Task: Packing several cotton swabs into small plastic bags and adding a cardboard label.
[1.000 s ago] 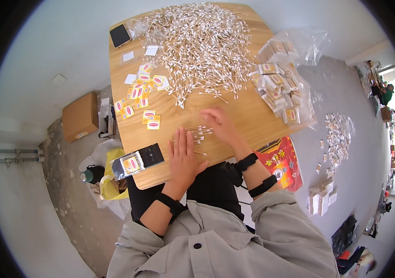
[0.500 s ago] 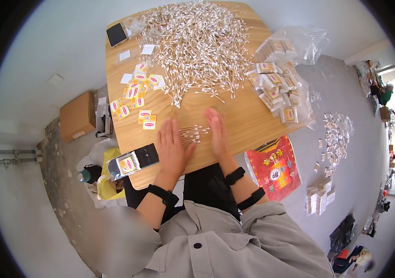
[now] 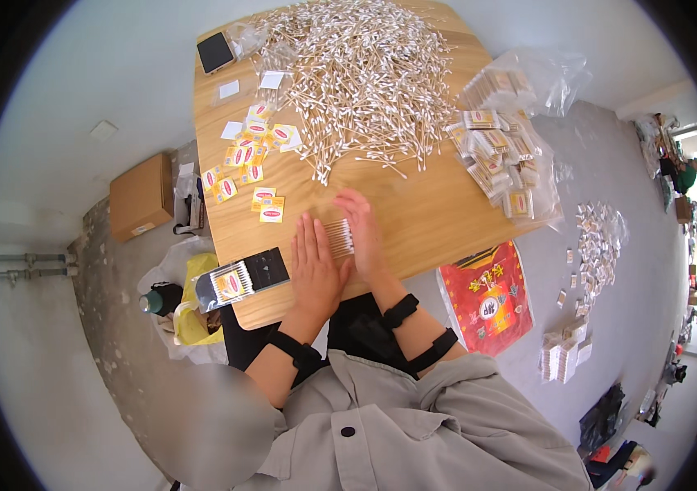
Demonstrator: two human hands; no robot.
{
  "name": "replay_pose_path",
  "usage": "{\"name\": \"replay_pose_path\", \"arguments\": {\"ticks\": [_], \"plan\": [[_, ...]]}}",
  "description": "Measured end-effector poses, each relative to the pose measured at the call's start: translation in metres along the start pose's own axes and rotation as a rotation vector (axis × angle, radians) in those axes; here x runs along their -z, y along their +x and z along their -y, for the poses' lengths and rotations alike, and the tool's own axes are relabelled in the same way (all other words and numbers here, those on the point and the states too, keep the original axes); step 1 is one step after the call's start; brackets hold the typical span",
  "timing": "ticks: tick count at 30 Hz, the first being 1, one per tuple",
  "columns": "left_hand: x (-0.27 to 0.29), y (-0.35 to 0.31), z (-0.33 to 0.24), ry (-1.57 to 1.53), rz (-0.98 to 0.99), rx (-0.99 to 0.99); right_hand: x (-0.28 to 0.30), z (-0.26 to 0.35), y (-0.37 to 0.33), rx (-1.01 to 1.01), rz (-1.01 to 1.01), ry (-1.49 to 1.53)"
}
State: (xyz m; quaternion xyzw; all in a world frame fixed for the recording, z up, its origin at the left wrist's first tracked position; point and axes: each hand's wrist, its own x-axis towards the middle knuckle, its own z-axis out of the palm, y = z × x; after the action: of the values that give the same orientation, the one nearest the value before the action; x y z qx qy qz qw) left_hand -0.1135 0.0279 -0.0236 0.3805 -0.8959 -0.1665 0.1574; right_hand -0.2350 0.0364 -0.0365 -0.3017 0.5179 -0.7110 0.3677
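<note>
A small row of cotton swabs (image 3: 338,237) lies on the wooden table between my two hands. My left hand (image 3: 316,266) rests flat along the row's left side, its fingers stretched forward. At the right end of the swabs stands my right hand (image 3: 363,237) on its edge, fingers straight and palm turned toward the row. Left of my left hand is a black tray (image 3: 267,269) with a clear packet of swabs (image 3: 231,282) on its outer end. Yellow-and-white paper cards (image 3: 272,209) lie beyond my left hand.
A big heap of loose cotton swabs (image 3: 365,74) covers the far table. Filled packets (image 3: 500,155) pile up at the right edge, and a dark-screened device (image 3: 215,53) lies far left. A red bag (image 3: 492,299) hangs below the table's near right edge; more packets (image 3: 598,254) are on the floor.
My right hand has moved left against the swabs, closing the gap between my hands. The swabs now lie in a tighter, more even row. The whole view has shifted slightly.
</note>
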Motion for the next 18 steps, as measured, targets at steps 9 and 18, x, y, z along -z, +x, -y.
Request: {"name": "replay_pose_path", "arguments": {"ticks": [9,18], "plan": [[0.020,-0.012,0.013,0.125,-0.001,0.151,-0.001,0.003,-0.009,-0.014,-0.043,0.142],[0.016,-0.012,0.013,0.187,0.112,0.109,0.000,-0.006,-0.009,-0.004,-0.013,0.020]]}}
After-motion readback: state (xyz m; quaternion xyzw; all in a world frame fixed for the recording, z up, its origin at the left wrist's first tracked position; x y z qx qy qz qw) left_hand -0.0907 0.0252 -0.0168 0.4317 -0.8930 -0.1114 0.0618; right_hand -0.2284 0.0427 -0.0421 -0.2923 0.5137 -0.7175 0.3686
